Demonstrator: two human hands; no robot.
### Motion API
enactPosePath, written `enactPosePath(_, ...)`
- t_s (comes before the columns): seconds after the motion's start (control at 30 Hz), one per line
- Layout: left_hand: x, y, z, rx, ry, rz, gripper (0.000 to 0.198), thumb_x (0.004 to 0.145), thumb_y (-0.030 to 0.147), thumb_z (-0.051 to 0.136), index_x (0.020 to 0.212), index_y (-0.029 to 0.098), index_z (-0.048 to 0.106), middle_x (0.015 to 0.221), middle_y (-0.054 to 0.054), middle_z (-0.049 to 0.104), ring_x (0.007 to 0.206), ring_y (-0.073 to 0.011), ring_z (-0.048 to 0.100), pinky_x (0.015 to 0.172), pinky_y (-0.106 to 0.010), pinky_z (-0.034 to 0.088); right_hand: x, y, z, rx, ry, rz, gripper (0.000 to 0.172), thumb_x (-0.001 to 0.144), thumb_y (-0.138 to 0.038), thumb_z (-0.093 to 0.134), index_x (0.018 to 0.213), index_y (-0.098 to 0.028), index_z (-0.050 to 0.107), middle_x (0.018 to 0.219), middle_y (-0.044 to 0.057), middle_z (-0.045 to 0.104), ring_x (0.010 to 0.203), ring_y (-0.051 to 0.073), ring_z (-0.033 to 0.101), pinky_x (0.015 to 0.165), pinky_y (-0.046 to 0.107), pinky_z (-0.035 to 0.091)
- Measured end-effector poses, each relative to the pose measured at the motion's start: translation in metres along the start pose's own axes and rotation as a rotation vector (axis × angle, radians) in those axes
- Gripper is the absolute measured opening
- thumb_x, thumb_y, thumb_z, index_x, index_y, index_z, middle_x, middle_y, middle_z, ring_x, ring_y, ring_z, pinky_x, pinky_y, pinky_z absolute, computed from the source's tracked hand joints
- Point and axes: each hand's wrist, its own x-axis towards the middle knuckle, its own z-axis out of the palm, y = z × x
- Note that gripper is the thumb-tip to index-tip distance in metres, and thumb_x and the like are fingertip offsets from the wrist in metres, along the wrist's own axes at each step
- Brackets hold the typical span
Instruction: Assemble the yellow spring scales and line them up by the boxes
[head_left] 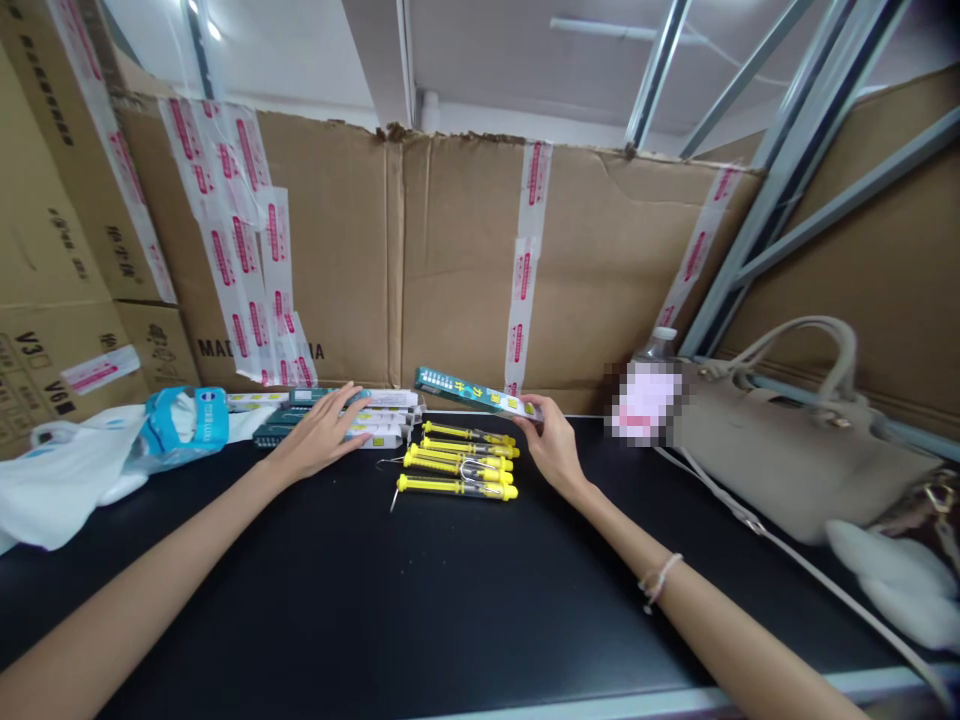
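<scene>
Yellow-capped tubular spring scales (459, 462), four or five of them, lie side by side near the middle of the black bench top (375, 590), with thin wire hooks trailing toward the left. None sits in a box. Just to their far left is a loose stack of long white-and-teal cardboard boxes (349, 418); whether these are full cannot be told. The left hand (319, 437) rests open on that stack, fingers spread. The right hand (555, 447) pinches the end of another long teal-and-white box (472, 392) between thumb and fingers, holding it tilted just beyond the scales, its print too small to read. Behind, a large brown cardboard sheet (480, 260) carries red-and-white packing tape (529, 200) and part of a black printed "MADE IN CHINA". Brown cartons (56, 370) at far left show "V3" and "V6". A blue-and-white plastic pouch (184, 425) lies left of the stack, while a plastic bottle (658, 345) with a blurred label and a beige handbag (795, 440) sit far right.
</scene>
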Motion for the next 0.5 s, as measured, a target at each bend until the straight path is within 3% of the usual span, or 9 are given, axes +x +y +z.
enactPosePath(0.1,0.006,0.015,-0.015,-0.035,0.061,-0.007,0.071,0.095,0.062,0.043,0.149,0.016,0.037,0.153,-0.018,0.041,0.143,-0.0335,0.036,0.119,-0.051,0.028,0.0,-0.016,-0.005,0.028,-0.004,-0.028,0.021,0.093,-0.028,0.057,0.113,-0.023,0.06,0.119,0.013,0.057,0.115,0.03,0.057,0.1,0.05,0.047)
enactPosePath(0.2,0.008,0.039,-0.035,-0.071,0.14,-0.052,0.084,0.092,0.065,0.048,0.154,0.015,0.023,0.153,-0.019,0.038,0.142,-0.0323,0.037,0.118,-0.049,0.031,-0.002,-0.04,-0.005,0.085,-0.067,-0.049,0.023,0.093,-0.024,0.058,0.115,-0.026,0.062,0.117,0.009,0.059,0.113,0.027,0.058,0.103,0.046,0.047)
enactPosePath(0.33,-0.001,0.059,-0.049,-0.292,0.038,-0.17,0.074,0.086,0.068,0.056,0.146,0.027,0.041,0.142,-0.01,0.055,0.128,-0.0337,0.053,0.107,-0.05,0.043,-0.014,-0.07,-0.001,0.189,-0.139,-0.022,0.023,0.091,-0.022,0.061,0.113,-0.029,0.065,0.114,0.007,0.062,0.111,0.026,0.061,0.1,0.042,0.05)
enactPosePath(0.4,-0.01,0.061,-0.047,-0.35,-0.01,-0.189,0.055,0.088,0.066,0.055,0.128,0.029,0.058,0.125,-0.006,0.068,0.114,-0.0308,0.064,0.098,-0.045,0.05,-0.02,-0.08,-0.001,0.248,-0.153,0.031,0.026,0.089,-0.026,0.065,0.115,-0.028,0.065,0.116,0.007,0.062,0.11,0.026,0.061,0.097,0.041,0.052)
enactPosePath(0.5,-0.02,0.06,-0.036,-0.388,0.016,-0.217,0.044,0.092,0.06,0.053,0.119,0.026,0.06,0.123,-0.006,0.068,0.114,-0.0284,0.064,0.099,-0.041,0.05,-0.027,-0.085,0.0,0.361,-0.172,0.144,0.042,0.083,-0.035,0.074,0.122,-0.028,0.061,0.124,0.009,0.062,0.112,0.027,0.061,0.092,0.039,0.055)
